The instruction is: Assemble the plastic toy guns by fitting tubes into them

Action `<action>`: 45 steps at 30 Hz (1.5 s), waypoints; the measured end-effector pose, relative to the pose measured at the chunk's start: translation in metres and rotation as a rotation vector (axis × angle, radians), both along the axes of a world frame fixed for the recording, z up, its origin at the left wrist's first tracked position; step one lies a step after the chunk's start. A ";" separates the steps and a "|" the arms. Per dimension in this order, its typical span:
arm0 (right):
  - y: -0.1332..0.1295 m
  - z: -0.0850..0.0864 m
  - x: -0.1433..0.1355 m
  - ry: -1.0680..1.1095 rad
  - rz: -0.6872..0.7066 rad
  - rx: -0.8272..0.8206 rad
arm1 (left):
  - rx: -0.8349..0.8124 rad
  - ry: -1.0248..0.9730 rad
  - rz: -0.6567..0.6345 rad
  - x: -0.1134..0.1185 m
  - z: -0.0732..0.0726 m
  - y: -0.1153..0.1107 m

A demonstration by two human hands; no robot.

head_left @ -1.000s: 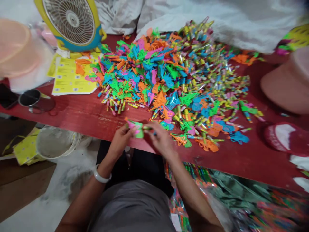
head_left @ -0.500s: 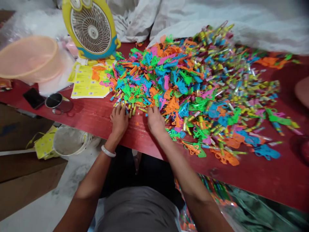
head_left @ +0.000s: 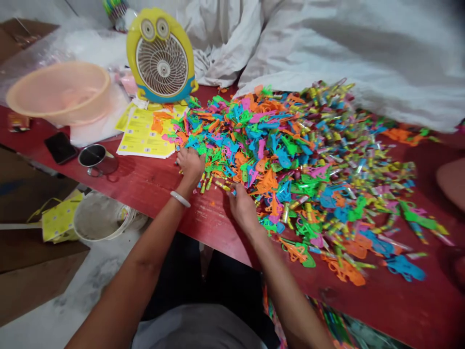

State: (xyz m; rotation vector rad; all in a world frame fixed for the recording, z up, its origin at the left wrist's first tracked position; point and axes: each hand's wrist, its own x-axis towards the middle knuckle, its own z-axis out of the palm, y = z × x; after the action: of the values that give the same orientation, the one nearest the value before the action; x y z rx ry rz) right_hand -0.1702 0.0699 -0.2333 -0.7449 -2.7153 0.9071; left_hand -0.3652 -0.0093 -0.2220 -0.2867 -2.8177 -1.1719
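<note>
A big heap of flat plastic toy guns (head_left: 269,182) in orange, green, blue and pink spreads over the red table (head_left: 152,182). Small tubes with yellow bands (head_left: 358,145) are piled at its right and lie along its front. My left hand (head_left: 192,164) is at the heap's left front edge, fingers curled down; whatever is under them is hidden. My right hand (head_left: 242,206), at the front edge, has thumb and fingers pinched on a small yellow-banded tube (head_left: 222,185) that points left. A few similar tubes (head_left: 206,183) lie between the hands.
Behind the left hand stand a yellow fan (head_left: 163,68) and printed yellow sheets (head_left: 145,135). Farther left are a peach basin (head_left: 58,92), a metal mug (head_left: 97,160) and a black phone (head_left: 60,147). A white bucket (head_left: 101,218) is below the table edge; white cloth (head_left: 327,48) hangs behind.
The view has shifted, so the table appears lower. My left hand has moved forward to the heap's left edge; my right hand has drawn back slightly, showing a tube in its fingers.
</note>
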 end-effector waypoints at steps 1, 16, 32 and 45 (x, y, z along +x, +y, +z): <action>0.002 -0.001 0.007 0.092 -0.011 -0.091 | 0.038 -0.009 -0.023 -0.003 0.000 0.000; -0.006 0.024 0.035 0.529 -0.201 -1.237 | 0.827 -0.321 -0.224 0.041 0.033 -0.062; -0.051 0.006 0.072 0.215 0.062 -0.810 | 0.880 -0.824 -0.192 0.159 0.007 -0.092; -0.043 0.003 0.070 0.317 0.058 -0.428 | 0.881 -0.848 -0.238 0.167 0.014 -0.093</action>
State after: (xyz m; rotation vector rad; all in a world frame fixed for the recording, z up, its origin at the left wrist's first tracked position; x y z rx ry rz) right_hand -0.0998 0.0267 -0.2305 -0.5327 -2.3011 1.5055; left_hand -0.1978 -0.1024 -0.2083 -0.0444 -2.4146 -2.9732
